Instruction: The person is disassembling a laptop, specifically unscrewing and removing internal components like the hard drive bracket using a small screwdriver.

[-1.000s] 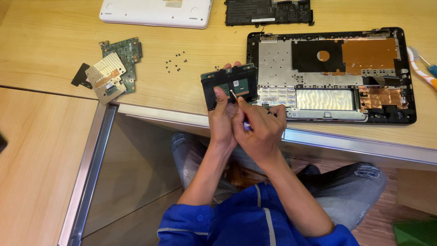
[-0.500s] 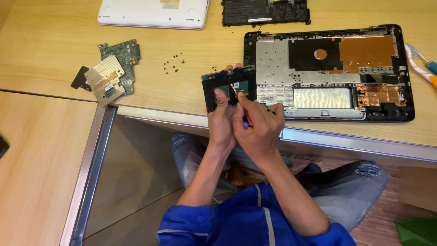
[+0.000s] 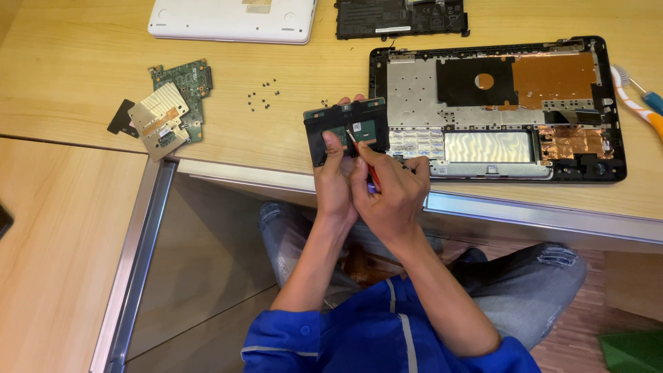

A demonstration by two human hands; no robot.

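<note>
A wooden worktop (image 3: 83,90) carries an opened laptop shell (image 3: 497,107), a white lid (image 3: 231,17), a black battery (image 3: 400,17) and a green circuit board (image 3: 173,103), with loose screws (image 3: 262,95) between. At the near edge the left hand (image 3: 335,183) grips a small black panel (image 3: 345,128), thumb across it. The right hand (image 3: 390,190) is closed on a thin tool (image 3: 362,155), probably a screwdriver, tip touching the panel.

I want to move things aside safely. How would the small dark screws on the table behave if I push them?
The screws lie loose and scattered on the smooth wooden table, so they would probably slide or roll apart. Being tiny, they seem light and easily lost.
</note>
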